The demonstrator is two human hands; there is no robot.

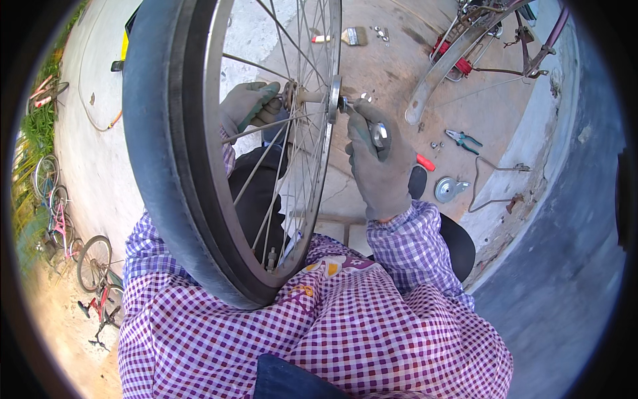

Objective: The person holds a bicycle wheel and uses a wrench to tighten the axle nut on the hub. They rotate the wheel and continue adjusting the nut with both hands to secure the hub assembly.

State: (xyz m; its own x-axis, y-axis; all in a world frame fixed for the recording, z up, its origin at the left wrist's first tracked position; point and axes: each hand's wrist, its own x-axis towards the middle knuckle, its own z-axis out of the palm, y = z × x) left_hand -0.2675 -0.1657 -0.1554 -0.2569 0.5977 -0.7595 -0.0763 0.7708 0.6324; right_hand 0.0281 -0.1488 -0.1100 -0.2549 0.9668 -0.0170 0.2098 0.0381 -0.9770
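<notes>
Resting upright against the person's lap, a bicycle wheel [199, 153] filled the middle of the view: a thick dark tyre, a dull silver rim, thin steel spokes fanning to a hub [312, 96] held up before the chest. Its valve stem sat at the bottom of the rim, just above the checked purple shirt. The right hand [379, 166], in a grey work glove, was closed around a metal wrench [377, 133] set against the right end of the axle. The left hand [249, 106], gloved too, reached between the spokes and gripped the left end of the hub with curled fingers. Beyond the hands, on the concrete, lay a round metal disc [446, 189], green-handled pliers [465, 141] and a few small nuts. Farther off lay a paintbrush [349, 36] and a bicycle frame with a silver mudguard [442, 66]. No packages or signs could be made out.
</notes>
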